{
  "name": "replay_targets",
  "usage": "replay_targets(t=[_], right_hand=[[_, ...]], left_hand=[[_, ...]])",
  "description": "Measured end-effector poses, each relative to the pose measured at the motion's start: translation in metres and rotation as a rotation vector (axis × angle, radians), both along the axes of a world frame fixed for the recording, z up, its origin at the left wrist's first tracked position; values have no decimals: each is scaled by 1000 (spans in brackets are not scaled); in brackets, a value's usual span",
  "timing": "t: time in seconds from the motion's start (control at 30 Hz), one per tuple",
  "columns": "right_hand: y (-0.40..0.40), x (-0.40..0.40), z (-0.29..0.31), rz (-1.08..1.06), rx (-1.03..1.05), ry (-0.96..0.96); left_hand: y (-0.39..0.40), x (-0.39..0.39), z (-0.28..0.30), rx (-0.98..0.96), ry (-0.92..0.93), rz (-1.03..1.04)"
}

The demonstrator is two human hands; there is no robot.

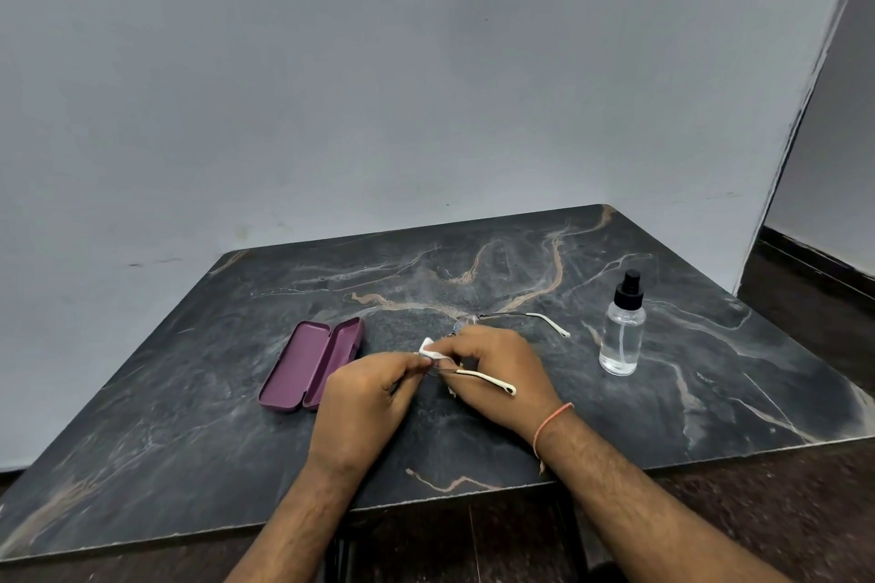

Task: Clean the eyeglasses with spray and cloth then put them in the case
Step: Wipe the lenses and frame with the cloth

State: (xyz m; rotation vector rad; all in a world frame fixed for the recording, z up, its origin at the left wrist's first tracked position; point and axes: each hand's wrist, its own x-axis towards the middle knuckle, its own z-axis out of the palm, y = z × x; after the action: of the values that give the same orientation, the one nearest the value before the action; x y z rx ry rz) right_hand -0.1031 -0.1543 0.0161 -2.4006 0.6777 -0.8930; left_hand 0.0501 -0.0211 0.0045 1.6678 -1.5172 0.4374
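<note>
Thin-framed eyeglasses [487,377] with white temple tips are held just above the dark marble table [189,417], arms unfolded. My left hand [364,398] pinches the frame at its near left corner. My right hand [497,369] presses a small white cloth [430,347] against a lens; most of the cloth and the lenses are hidden under my fingers. One temple sticks out toward me, the other [549,323] points to the far right. A purple glasses case [312,365] lies open to the left of my hands. A clear spray bottle [622,329] with a black cap stands upright to the right.
The table meets a pale wall [379,85] at its far edge. Its near edge [450,499] runs just below my wrists, with dark floor beyond on the right. An orange thread band circles my right wrist [551,421].
</note>
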Motion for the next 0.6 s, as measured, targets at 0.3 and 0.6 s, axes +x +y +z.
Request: replay_targets(t=[0.3,0.6], right_hand=[[-1,1,-1,-57,-1,-15],[-3,0,-1,-86,-33,-25]], left_hand=[[-1,0,0,-9,-4,-15],[-2,1,-2,-7,4,-20]])
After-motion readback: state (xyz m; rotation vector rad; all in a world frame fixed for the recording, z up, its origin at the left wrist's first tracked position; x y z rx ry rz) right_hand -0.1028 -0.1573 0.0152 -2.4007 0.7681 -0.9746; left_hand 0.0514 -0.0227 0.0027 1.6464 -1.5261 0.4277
